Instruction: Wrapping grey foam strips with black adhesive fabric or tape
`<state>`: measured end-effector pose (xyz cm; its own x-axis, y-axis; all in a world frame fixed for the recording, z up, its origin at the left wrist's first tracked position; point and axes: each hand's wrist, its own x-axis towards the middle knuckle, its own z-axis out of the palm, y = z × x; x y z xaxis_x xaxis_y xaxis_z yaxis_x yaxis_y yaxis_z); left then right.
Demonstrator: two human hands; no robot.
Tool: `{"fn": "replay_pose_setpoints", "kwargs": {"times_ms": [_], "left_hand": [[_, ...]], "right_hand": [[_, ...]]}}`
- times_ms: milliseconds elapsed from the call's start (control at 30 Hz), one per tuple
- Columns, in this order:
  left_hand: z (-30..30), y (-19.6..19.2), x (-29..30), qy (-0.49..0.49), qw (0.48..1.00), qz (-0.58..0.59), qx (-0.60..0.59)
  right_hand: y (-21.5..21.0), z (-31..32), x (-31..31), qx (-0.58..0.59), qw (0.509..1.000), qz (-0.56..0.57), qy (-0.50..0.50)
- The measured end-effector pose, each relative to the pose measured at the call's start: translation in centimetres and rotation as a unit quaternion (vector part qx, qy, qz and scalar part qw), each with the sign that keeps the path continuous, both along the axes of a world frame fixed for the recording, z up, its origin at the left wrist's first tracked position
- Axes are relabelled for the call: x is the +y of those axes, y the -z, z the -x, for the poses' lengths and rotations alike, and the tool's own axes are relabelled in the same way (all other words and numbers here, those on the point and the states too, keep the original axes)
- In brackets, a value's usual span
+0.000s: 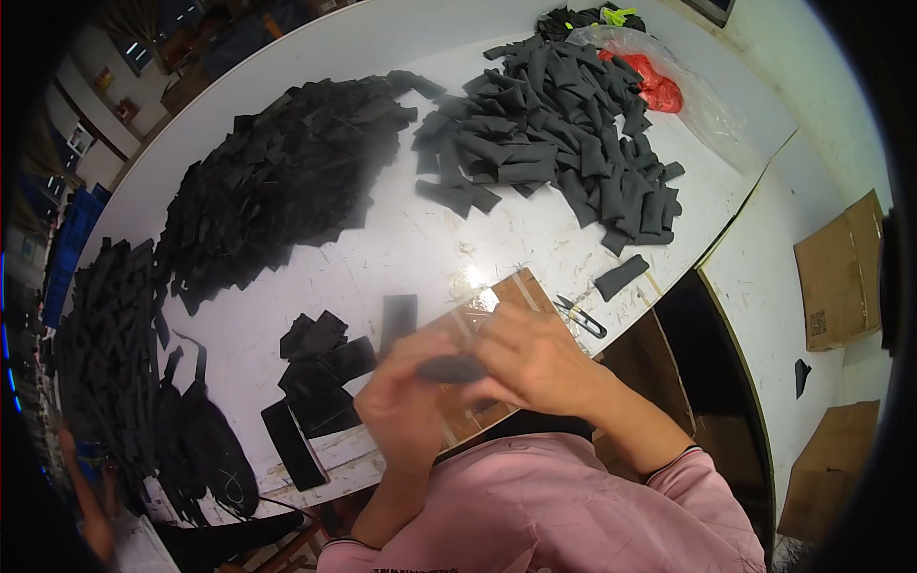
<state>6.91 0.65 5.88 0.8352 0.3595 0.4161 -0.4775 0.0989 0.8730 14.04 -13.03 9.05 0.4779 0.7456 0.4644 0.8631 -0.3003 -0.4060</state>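
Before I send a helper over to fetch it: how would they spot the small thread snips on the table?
Start at the white table, then find the brown board at its near edge, by the person's right hand. The thread snips lie just right of that board, below a lone dark grey strip. They are the only slim, shiny-bladed tool among soft fabric pieces.
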Motion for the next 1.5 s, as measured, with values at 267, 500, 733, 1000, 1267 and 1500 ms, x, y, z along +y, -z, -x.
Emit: {"fn": "replay_pose_setpoints", "kwargs": {"times_ms": [267,500,733,1000,1267,1500], "left_hand": [[-0.5,0.9,-0.5,0.086,0.987,0.060,0.121],[-2.1,-0.9,0.2,0.126,0.944,-0.204,0.225],[-1.6,-1.7,0.5,0.157,0.964,-0.180,0.116],[-1.4,-0.5,-0.2,0.082,0.983,-0.130,0.097],[-2.0,-1.3,1.5,0.115,0.951,-0.271,0.095],[-0.7,-0.7,-0.1,0.022,0.998,-0.053,0.032]], "right_hand": [[5.1,0.3,0.0,0.099,0.994,-0.029,0.020],[7.6,0.7,-0.2,0.150,0.985,-0.077,-0.021],[5.8,0.1,0.0,0.176,0.973,-0.131,-0.064],[6.8,0.5,-0.2,0.231,0.972,-0.035,0.005],[8.6,0.9,0.5,0.207,0.972,-0.113,0.016],[5.8,0.2,-0.2,0.184,0.983,-0.011,0.021]]}}
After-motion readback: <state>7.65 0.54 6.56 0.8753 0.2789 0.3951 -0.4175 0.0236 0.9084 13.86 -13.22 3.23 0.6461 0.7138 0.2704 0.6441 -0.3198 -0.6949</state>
